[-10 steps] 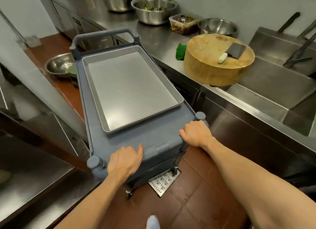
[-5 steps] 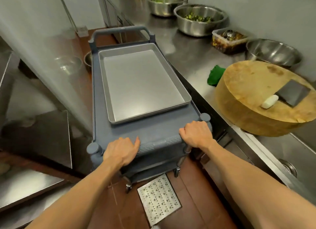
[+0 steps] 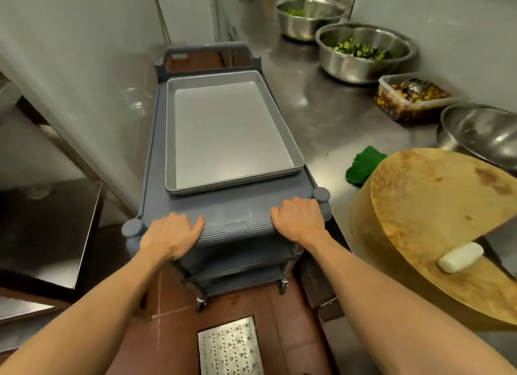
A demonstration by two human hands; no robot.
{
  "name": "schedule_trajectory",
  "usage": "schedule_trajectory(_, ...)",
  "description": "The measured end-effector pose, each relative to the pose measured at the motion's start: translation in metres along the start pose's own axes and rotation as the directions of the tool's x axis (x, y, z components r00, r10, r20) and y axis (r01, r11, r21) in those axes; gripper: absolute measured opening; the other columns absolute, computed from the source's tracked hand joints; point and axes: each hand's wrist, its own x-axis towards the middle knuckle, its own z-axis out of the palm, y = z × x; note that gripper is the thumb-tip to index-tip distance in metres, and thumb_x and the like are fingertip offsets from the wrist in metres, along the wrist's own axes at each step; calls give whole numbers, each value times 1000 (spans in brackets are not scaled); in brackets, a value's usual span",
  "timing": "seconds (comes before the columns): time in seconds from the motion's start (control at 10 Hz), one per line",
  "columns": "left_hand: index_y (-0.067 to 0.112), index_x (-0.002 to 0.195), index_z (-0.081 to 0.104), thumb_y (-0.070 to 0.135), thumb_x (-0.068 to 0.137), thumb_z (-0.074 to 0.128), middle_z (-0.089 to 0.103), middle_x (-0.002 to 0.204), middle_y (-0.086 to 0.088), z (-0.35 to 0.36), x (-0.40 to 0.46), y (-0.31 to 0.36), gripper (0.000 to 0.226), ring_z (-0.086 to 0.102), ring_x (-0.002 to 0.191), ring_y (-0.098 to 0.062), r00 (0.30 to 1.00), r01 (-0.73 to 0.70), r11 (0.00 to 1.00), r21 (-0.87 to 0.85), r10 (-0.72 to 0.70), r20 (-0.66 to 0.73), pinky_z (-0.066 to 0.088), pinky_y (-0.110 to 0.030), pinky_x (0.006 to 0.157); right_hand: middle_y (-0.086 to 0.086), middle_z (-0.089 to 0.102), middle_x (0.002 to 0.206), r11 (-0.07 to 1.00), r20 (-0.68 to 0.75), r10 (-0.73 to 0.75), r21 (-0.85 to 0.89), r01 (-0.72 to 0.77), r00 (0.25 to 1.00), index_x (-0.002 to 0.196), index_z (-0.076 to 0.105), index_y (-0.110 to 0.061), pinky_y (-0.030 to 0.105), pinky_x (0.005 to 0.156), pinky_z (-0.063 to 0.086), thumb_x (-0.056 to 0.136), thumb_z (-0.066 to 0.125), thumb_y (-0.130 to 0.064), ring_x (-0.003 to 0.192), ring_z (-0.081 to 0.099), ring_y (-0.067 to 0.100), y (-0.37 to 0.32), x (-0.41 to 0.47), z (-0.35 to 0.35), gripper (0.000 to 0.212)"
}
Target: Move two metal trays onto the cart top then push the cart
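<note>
far left: steel panel wall (image 3: 84, 75) runs diagonally, its lower edge close beside the cart's left side. dark steel surface (image 3: 47, 229) sits low at near left, well apart from the cart leg.

left hand (image 3: 170, 236) wrapped over the ribbed near handle (image 3: 232, 230) of the grey cart (image 3: 156, 156), fingers curled down over the edge, just beside the left corner post.

metal trays (image 3: 232, 134) lie flat on the cart top, stacked as far as the doubled near rim shows; cannot tell the count for certain. they fill the far part of the top, with a bare strip between their near rim and the handle.

floor: brown tile (image 3: 282, 327) open behind the cart; perforated drain plate (image 3: 230, 346) lies near, between the forearms.

right hand (image 3: 299, 220) closed over the handle's right end, touching the right corner post.

right: steel counter (image 3: 307, 100) edge runs just beside the cart's right side, narrow gap. on it, green cloth (image 3: 363, 165), round wooden chopping block (image 3: 436, 234) overhanging toward the near edge, bowls of greens (image 3: 363, 53) far.
</note>
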Motion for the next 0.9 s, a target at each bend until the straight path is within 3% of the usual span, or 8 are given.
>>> schedule_trajectory(0.1, 12, 61, 54, 59, 89, 18, 68, 79, -18, 1, 22, 5, 66, 64, 73, -37, 999, 29, 999, 19, -28, -24, 41, -38, 64, 4, 40, 41, 1000, -14, -10, -29, 9, 1000, 39, 23, -18, 24, 42, 13, 79, 41, -30, 37, 32, 24, 12, 20, 2, 46)
schedule_trajectory(0.2, 11, 54, 54, 62, 87, 15, 67, 70, -15, 3, 37, 15, 72, 64, 68, -34, 999, 43, 999, -5, -44, -31, 48, -38, 66, 3, 36, 31, 995, -96, -63, -81, 56, 993, 41, 10, -19, 18, 43, 6, 65, 65, -21, 31, 21, 21, 26, 34, 3, 60)
schedule_trajectory(0.4, 12, 49, 49, 61, 88, 17, 65, 64, -13, 4, 43, 24, 70, 63, 61, -30, 997, 59, 998, -7, -60, -40, 46, -36, 62, 4, 45, 34, 997, -91, -61, -60, 55, 994, 41, 10, -21, 20, 42, 11, 70, 56, -22, 30, 36, 25, 36, 42, 3, 55)
schedule_trajectory(0.6, 13, 64, 63, 51, 93, 21, 63, 62, -7, -2, 38, 31, 64, 63, 61, -28, 998, 44, 997, 58, -42, -37, 45, -34, 59, -3, 27, 37, 1000, -22, -11, 26, 12, 1000, 39, 27, -18, 27, 42, 15, 80, 34, -33, 38, 35, 21, 39, 40, 1, 45)
schedule_trajectory(0.7, 12, 57, 59, 54, 95, 21, 62, 60, -7, -8, 31, 41, 68, 64, 62, -30, 980, 195, 981, -9, -195, -33, 42, -34, 58, 0, 40, 42, 995, 5, -4, 100, 3, 1000, 44, 43, -15, 30, 45, 23, 83, 34, -36, 43, 43, 22, 37, 42, 0, 46)
schedule_trajectory(0.8, 14, 54, 52, 50, 98, 26, 69, 65, -12, -5, 19, 59, 62, 66, 66, -35, 971, 234, 972, -23, -235, -36, 45, -36, 60, 5, 52, 51, 979, 41, 6, 204, -15, 999, 55, 55, -12, 31, 50, 30, 85, 33, -38, 49, 49, 25, 37, 41, -7, 45)
schedule_trajectory(0.9, 14, 69, 64, 48, 99, 27, 73, 77, -15, -12, 15, 75, 58, 66, 76, -38, 955, 290, 930, -227, -298, 0, 51, -41, 71, 4, 52, 56, 929, 90, 47, 363, -76, 995, 54, 47, -17, 33, 54, 32, 86, 35, -38, 58, 52, 30, 30, 40, -20, 41)
